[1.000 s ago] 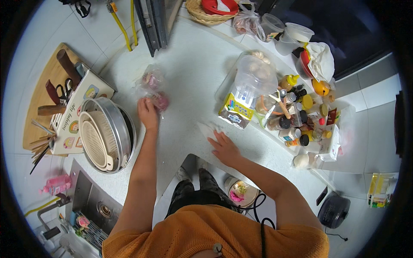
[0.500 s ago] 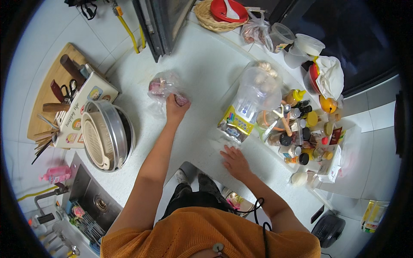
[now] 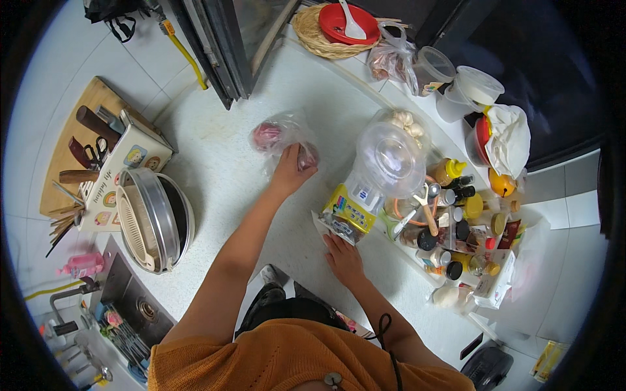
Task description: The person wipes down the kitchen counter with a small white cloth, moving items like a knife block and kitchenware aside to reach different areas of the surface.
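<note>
Near the middle of the white counter, my left hand (image 3: 292, 171) closes over one end of a clear plastic bag (image 3: 287, 124). Reddish, rounded lumps (image 3: 267, 135) show through the bag; their exact kind is unclear. My right hand (image 3: 343, 259) lies flat by the counter's front edge, fingers extended, holding nothing. Its fingertips come close to the lower end of a yellow and white printed packet (image 3: 352, 210); whether they touch is hard to tell. A translucent round tub (image 3: 390, 159) sits just beyond the packet, beside a container of garlic bulbs (image 3: 405, 122).
Many seasoning jars and bottles (image 3: 461, 229) crowd the right side. Lidded tubs (image 3: 468, 88) and a red bowl (image 3: 334, 25) line the back ledge. At left stand nested basins (image 3: 171, 221), a knife holder (image 3: 130, 171) and a sink (image 3: 140, 306). A dark window frame (image 3: 222, 58) juts over the back.
The view has shifted. My left hand and the bag appear farther right, still together. My right hand has slid left, nearer the packet's lower end.
</note>
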Available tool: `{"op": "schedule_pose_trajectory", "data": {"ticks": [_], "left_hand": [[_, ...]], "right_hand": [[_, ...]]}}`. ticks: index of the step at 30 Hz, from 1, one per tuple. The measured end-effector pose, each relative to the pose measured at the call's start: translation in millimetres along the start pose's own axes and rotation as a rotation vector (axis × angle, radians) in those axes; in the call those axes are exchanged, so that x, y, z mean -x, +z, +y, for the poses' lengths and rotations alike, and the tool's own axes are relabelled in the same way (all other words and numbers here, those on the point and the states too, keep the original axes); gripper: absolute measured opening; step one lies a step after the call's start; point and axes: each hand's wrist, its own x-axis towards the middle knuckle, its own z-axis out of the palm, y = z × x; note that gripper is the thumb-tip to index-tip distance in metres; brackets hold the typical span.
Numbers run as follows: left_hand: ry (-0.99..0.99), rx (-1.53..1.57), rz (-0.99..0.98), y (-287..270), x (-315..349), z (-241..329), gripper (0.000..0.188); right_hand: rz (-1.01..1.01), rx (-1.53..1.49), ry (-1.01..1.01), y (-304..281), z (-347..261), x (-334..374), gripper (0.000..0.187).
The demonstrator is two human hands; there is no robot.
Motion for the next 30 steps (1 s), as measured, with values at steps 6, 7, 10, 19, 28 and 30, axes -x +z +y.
{"op": "schedule_pose_trajectory", "data": {"ticks": [6,7,10,19,28,30], "left_hand": [[-0.207,-0.056,0.521,-24,51,-7,0.07],[-0.313,-0.004,0.619,-26,51,-3,0.072],[-0.462,0.468,0.566,-19,27,-26,0.08],[-0.238,0.554,0.392,46,-67,-46,0.111],[-0.402,0.672,0.01,94,-134,10,0.103],[-0.447,0.764,-0.047,95,-144,25,0.101]], "right_hand": [[-0.02,-0.029,0.028,0,-1,0,0.051],[-0.021,-0.034,0.042,3,0,1,0.051],[0.064,-0.001,-0.008,5,1,3,0.05],[0.02,-0.034,0.009,-3,-1,-1,0.05],[0.041,-0.041,-0.033,2,5,-3,0.051],[0.003,-0.039,-0.021,-4,3,-4,0.053]]}}
